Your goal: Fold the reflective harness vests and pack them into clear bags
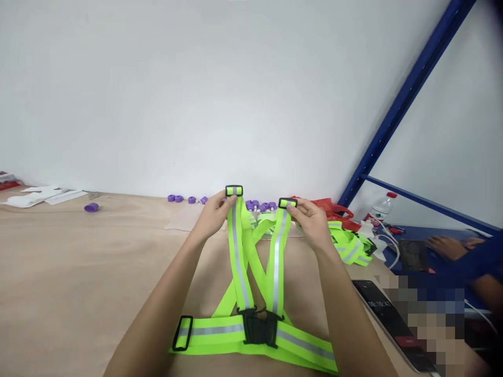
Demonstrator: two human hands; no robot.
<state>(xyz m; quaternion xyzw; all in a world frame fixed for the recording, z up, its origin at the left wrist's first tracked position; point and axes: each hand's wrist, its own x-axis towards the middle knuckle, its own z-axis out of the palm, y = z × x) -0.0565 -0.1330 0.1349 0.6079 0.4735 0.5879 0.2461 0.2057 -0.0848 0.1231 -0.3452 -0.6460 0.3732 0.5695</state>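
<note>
A neon yellow-green reflective vest [277,251] made of straps with silver stripes lies spread in front of me. My left hand [214,213] pinches its left shoulder strap just below a black slide buckle [234,190]. At the other shoulder strap, my right hand [312,221] grips beside a second slide buckle [288,202]. Both straps run down to a black clip buckle [259,328], which looks fastened at the middle of the waist belt. Another black adjuster [183,333] sits on the belt's left side. The two back straps cross behind the front ones.
Several purple rolls [261,206] line the wall, and one purple piece [91,208] lies farther left near white paper [47,196]. Right of me are more reflective straps [351,246], a red bag [330,208], a bottle [381,208] and a phone [393,319]. A co-worker's hand [448,247] rests beyond.
</note>
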